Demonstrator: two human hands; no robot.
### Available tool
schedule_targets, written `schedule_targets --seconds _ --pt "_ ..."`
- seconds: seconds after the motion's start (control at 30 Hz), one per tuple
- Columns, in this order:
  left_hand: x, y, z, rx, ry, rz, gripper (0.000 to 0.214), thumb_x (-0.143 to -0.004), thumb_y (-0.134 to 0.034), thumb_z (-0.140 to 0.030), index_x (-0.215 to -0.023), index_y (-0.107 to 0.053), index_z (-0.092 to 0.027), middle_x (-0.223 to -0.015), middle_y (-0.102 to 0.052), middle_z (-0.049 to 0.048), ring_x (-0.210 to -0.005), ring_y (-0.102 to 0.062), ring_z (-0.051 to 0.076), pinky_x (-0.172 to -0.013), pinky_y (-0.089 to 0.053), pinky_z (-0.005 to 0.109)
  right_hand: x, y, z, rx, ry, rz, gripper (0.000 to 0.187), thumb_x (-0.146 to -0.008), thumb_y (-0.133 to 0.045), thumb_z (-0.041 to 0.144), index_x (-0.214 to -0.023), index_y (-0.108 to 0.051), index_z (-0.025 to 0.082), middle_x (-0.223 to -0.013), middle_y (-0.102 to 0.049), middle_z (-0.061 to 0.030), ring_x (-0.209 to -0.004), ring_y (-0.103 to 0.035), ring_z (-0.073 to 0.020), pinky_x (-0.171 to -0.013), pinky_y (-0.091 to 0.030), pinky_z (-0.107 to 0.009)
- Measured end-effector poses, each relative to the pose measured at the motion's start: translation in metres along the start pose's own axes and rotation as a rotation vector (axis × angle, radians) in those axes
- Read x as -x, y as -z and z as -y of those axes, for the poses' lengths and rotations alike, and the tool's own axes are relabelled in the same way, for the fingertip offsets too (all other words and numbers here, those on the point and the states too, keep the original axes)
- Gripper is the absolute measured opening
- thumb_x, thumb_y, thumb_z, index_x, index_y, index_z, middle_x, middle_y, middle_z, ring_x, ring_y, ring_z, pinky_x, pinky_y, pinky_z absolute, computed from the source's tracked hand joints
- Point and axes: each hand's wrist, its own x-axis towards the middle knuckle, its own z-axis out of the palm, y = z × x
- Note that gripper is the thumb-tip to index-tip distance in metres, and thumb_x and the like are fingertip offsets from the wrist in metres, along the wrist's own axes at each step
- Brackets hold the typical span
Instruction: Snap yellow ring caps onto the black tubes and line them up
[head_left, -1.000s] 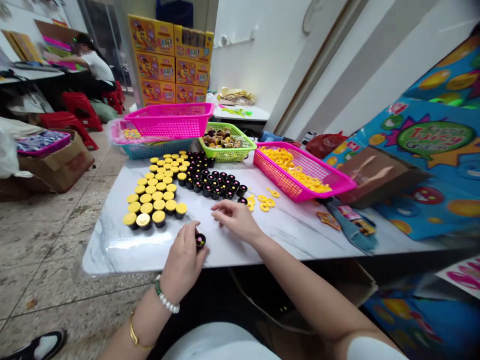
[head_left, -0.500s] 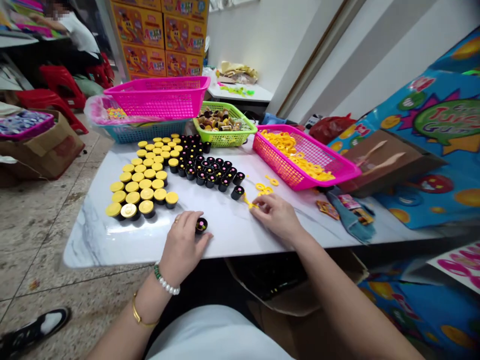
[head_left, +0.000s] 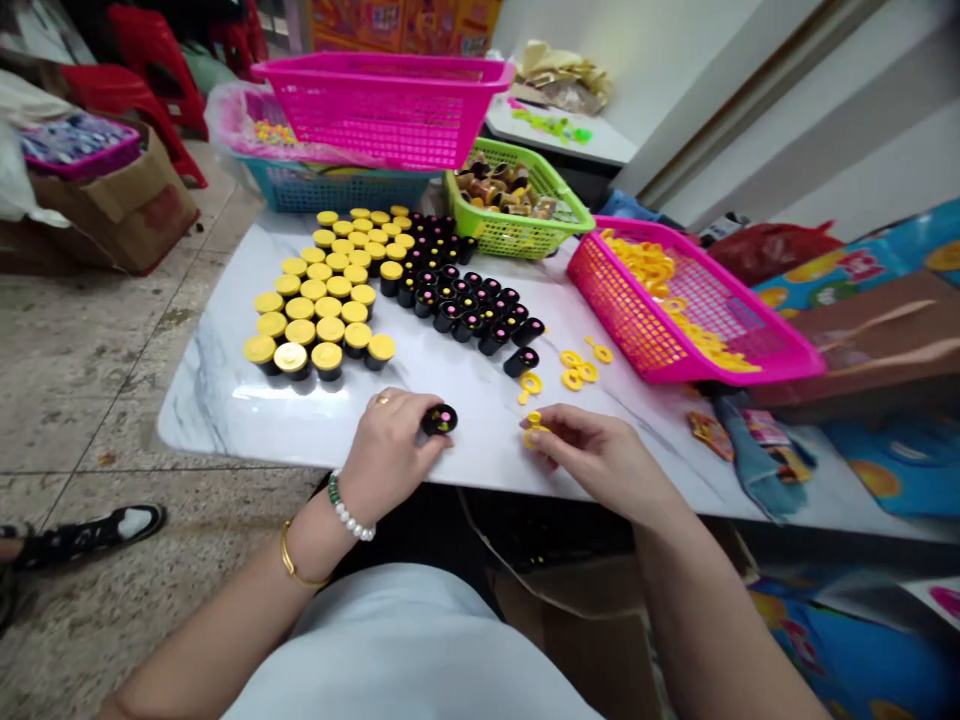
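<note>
My left hand [head_left: 388,440] grips a small open black cup [head_left: 439,419] standing on the white marble table [head_left: 225,400]. My right hand [head_left: 592,455] pinches a yellow ring lid [head_left: 533,431] just right of that cup. Loose yellow lids [head_left: 577,372] lie beyond it. Behind stand several yellow-capped black cups [head_left: 322,300] on the left and several open black cups [head_left: 465,295] in the middle.
A pink basket of yellow lids [head_left: 750,350] sits at the right. A green basket [head_left: 540,232], an empty pink basket [head_left: 390,110] and a blue basket [head_left: 337,188] stand at the back. Cardboard boxes [head_left: 127,200] and red stools rest on the floor left.
My right hand reached to the loose yellow lids, took one and drew it back toward the cup in my left hand. The view tilted down.
</note>
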Motion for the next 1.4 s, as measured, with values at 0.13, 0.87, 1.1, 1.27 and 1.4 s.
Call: schedule_targets --seconds 0.13,0.87,1.1,1.27,1.4 --pt "-0.002 0.002 -0.001 -0.016 -0.003 0.072 0.021 -0.079 -0.075 -0.026 -0.098 -0.069 -0.019 -0.095 -0.071 0.0052 -0.095 -0.059 0.024 -0.090 -0.045 0.041 -0.001 -0.028 0.033 -0.410 -0.016 0.112 0.028 -0.073 -0.078 0.044 -0.084 -0.071 0.020 -0.085 -0.069 -0.0052 -0.064 -0.063 -0.0178 -0.061 -0.055 -0.035" --pt "0.000 0.003 -0.001 -0.117 0.005 0.152 0.017 -0.083 -0.071 -0.033 -0.093 -0.070 -0.019 -0.090 -0.066 0.0048 -0.092 -0.054 0.025 -0.083 -0.040 0.038 -0.023 -0.072 0.041 -0.654 -0.210 0.026 0.032 -0.065 -0.084 0.037 -0.074 -0.058 0.020 -0.062 -0.061 0.0028 -0.046 -0.045 -0.0072 -0.040 -0.034 -0.019" --pt "0.000 0.001 -0.001 -0.148 -0.002 0.174 0.019 -0.086 -0.067 -0.035 -0.091 -0.069 -0.017 -0.083 -0.067 0.0052 -0.087 -0.058 0.024 -0.079 -0.040 0.037 -0.024 -0.076 0.039 -0.684 -0.167 0.028 0.037 -0.066 -0.083 0.039 -0.074 -0.054 0.019 -0.062 -0.063 0.0043 -0.041 -0.049 -0.0061 -0.038 -0.041 -0.018" --pt "-0.001 0.005 -0.004 -0.145 0.022 0.197 0.016 -0.084 -0.066 -0.030 -0.089 -0.070 -0.016 -0.079 -0.069 0.0065 -0.085 -0.061 0.025 -0.078 -0.042 0.038 -0.020 -0.080 0.041 -0.631 -0.121 0.004 0.036 -0.071 -0.081 0.040 -0.077 -0.052 0.020 -0.063 -0.062 0.0064 -0.041 -0.054 -0.0070 -0.040 -0.048 -0.019" --pt "-0.006 0.020 -0.015 0.061 0.143 0.292 0.018 -0.084 -0.062 -0.032 -0.090 -0.070 -0.018 -0.073 -0.070 0.0039 -0.070 -0.064 0.020 -0.067 -0.044 0.031 -0.023 -0.077 0.040 -0.761 -0.162 0.145 0.038 -0.069 -0.082 0.041 -0.077 -0.053 0.019 -0.064 -0.064 0.0056 -0.042 -0.055 -0.0073 -0.040 -0.049 -0.019"
